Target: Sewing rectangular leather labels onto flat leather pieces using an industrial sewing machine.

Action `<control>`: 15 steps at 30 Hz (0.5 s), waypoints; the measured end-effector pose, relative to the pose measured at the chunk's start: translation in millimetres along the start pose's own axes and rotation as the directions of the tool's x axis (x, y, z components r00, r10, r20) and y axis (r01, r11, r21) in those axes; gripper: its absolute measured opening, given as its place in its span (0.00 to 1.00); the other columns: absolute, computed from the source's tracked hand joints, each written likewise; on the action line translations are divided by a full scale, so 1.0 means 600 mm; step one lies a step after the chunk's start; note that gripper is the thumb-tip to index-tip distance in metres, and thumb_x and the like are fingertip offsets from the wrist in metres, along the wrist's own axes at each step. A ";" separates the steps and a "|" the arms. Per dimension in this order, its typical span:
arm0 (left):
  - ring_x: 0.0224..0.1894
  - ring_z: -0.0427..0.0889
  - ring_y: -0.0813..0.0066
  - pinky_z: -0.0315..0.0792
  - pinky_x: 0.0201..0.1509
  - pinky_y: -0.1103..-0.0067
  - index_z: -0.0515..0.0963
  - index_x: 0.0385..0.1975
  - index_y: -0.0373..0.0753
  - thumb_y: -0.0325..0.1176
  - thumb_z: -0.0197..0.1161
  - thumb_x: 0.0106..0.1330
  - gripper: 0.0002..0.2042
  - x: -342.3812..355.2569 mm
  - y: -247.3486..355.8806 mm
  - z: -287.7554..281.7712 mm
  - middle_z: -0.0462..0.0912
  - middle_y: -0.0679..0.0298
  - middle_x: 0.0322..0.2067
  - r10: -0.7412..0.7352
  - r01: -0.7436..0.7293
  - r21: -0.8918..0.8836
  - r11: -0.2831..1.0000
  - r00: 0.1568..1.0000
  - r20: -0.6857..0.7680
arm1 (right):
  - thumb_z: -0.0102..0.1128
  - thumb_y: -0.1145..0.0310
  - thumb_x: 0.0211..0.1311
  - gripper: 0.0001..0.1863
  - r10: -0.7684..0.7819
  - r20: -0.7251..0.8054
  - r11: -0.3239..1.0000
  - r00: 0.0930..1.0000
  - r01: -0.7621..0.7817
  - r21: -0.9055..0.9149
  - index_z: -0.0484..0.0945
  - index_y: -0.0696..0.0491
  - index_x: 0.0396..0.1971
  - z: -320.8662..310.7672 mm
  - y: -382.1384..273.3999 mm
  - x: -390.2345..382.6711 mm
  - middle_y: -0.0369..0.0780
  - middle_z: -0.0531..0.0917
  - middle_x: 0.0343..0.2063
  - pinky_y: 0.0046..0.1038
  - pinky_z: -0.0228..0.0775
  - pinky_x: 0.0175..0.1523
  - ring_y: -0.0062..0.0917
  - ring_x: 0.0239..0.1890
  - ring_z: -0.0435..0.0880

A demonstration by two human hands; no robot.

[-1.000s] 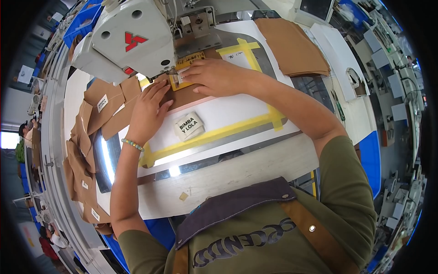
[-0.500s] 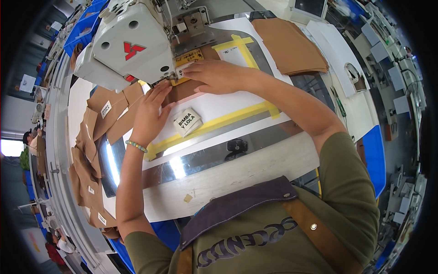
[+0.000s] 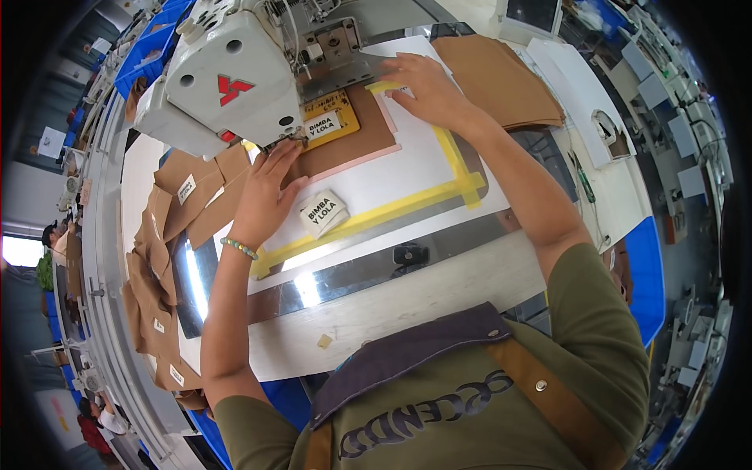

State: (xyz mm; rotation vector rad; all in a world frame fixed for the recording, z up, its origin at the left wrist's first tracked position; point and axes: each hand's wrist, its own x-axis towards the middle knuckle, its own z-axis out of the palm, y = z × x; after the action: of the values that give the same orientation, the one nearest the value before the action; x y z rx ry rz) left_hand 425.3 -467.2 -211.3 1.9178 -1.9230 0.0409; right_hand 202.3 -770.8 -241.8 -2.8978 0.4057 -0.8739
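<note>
A flat brown panel [image 3: 345, 160] lies on a white sheet [image 3: 376, 176] under the head of a sewing machine [image 3: 262, 102]. On the panel rests a yellow template [image 3: 350, 125] framing a small white printed label [image 3: 322, 124]. My left hand [image 3: 270, 184] lies with fingers stretched out at the panel's left edge, its fingertips close beside the machine's needle area. Farther right, my right hand [image 3: 431, 90] is spread over the tape at the sheet's upper right, holding nothing visible; its fingertips reach the metal plate [image 3: 345, 76]. A small stack of white labels [image 3: 323, 214] sits near my left wrist.
Brown pieces with white labels [image 3: 153, 274] overlap at the left. A pile of plain brown panels [image 3: 497, 82] lies at the far right. Yellow tape [image 3: 376, 206] borders the sheet. Green-handled tool [image 3: 581, 176] and a blue bin [image 3: 646, 278] are at the right.
My right hand has moved right and away from the yellow template, uncovering the label and more of the brown panel. My left hand has stayed almost in place.
</note>
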 end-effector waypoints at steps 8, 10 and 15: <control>0.69 0.72 0.47 0.66 0.76 0.60 0.77 0.65 0.35 0.33 0.68 0.71 0.23 0.002 0.005 0.007 0.77 0.56 0.69 0.016 -0.016 0.026 1.000 1.000 -0.001 | 0.64 0.59 0.71 0.17 0.032 0.039 0.999 0.999 -0.032 0.008 0.88 0.50 0.54 0.003 0.002 0.000 0.42 0.80 0.67 0.49 0.58 0.75 0.40 0.76 0.67; 0.69 0.72 0.46 0.65 0.76 0.60 0.79 0.63 0.36 0.34 0.68 0.71 0.22 0.001 0.005 0.008 0.78 0.56 0.68 0.000 -0.001 0.030 1.000 1.000 0.010 | 0.64 0.59 0.71 0.18 0.027 0.065 1.000 0.998 -0.027 0.004 0.88 0.50 0.54 0.004 0.002 0.000 0.42 0.80 0.67 0.49 0.58 0.75 0.40 0.76 0.67; 0.76 0.66 0.47 0.63 0.79 0.60 0.81 0.62 0.36 0.32 0.67 0.72 0.20 0.000 -0.001 0.005 0.78 0.56 0.68 -0.068 0.069 -0.003 0.998 0.994 0.080 | 0.64 0.58 0.72 0.18 0.032 0.055 0.999 0.998 -0.032 0.001 0.88 0.50 0.55 0.008 0.000 -0.002 0.42 0.79 0.67 0.52 0.56 0.75 0.41 0.77 0.66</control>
State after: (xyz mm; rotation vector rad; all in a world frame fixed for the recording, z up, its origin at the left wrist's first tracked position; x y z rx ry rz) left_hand 424.8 -468.4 -214.1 2.0081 -1.9037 -0.0627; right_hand 203.9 -770.4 -246.4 -2.8978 0.4456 -0.7870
